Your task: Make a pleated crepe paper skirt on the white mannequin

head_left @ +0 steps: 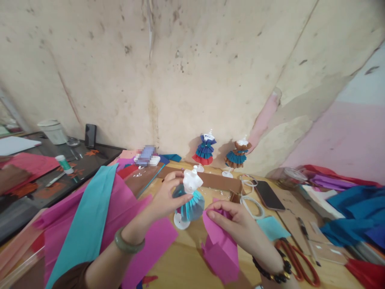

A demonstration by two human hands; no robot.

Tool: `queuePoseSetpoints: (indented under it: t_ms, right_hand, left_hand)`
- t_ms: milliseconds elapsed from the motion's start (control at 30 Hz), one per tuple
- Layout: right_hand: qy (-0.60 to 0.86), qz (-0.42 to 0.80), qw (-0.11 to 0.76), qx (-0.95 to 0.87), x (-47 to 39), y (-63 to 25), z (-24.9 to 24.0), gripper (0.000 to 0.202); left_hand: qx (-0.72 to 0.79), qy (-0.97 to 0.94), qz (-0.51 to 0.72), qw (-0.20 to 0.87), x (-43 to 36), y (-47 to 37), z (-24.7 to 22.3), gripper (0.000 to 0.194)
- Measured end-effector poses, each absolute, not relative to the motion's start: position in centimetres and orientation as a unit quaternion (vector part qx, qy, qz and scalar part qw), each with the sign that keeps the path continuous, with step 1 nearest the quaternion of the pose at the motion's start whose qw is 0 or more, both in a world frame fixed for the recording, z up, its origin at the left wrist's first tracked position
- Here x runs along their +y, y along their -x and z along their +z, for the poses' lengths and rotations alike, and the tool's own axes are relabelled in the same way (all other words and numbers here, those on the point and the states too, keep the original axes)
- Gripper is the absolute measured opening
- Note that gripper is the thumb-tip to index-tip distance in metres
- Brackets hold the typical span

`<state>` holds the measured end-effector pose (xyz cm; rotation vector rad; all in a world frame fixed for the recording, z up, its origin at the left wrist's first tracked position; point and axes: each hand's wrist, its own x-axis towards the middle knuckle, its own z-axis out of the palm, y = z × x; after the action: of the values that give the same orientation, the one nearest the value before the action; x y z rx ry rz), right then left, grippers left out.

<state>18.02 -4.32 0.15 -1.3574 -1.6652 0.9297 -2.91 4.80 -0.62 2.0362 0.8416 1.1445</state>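
In the middle stands a small white dress form [193,181] on a round white base [181,222], wearing a pleated light-blue skirt [192,205]. My left hand [173,192] is curved round its waist from the left, thumb in front and fingers behind. To the right, my right hand [230,218] pinches the upper edge of a folded magenta sheet [222,253], which hangs down over the wooden table. Between that sheet and the skirt there is a narrow gap. The fingertips behind the dress form are partly hidden.
Two dressed forms in blue-red [204,149] and brown-blue [237,158] stand by the wall. Right are a phone [270,195], orange-handled scissors [296,261] and blue sheets [357,212]. A turquoise strip [87,224] lies left; another person's hand [13,176] shows at far left.
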Motion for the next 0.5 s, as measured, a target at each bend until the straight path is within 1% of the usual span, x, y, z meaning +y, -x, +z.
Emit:
queuePoseSetpoints:
  t_ms: [67,133,200,300,333,400,500]
  right_hand:
    - [0.532,0.368,0.387,-0.657,-4.3,-18.0,0.2,0.025]
    - [0.532,0.368,0.382,-0.660,-4.3,-18.0,0.3,0.025]
    - [0.529,0.370,0.378,-0.664,-4.3,-18.0,0.3,0.023]
    - [0.525,0.370,0.375,-0.668,-4.4,-17.9,0.3,0.022]
    - [0.526,0.371,0.373,-0.668,-4.4,-17.9,0.3,0.022]
    - [0.529,0.372,0.372,-0.666,-4.4,-17.9,0.3,0.022]
    - [0.533,0.372,0.369,-0.665,-4.4,-17.9,0.4,0.022]
  left_hand:
    - [0.319,-0.800,0.420,0.285,4.9,3.2,-0.4,0.016]
    - [0.312,-0.813,0.407,0.275,5.0,3.5,-0.4,0.019]
    - [0.312,-0.808,0.406,0.292,5.1,3.6,-0.6,0.031]
    - [0.332,-0.779,0.422,0.325,5.2,3.8,-0.9,0.058]
    - [0.338,-0.770,0.426,0.333,5.2,3.9,-0.9,0.065]
    - [0.340,-0.763,0.425,0.349,5.2,4.1,-0.9,0.073]
    - [0.331,-0.767,0.409,0.367,5.2,4.6,-0.7,0.078]
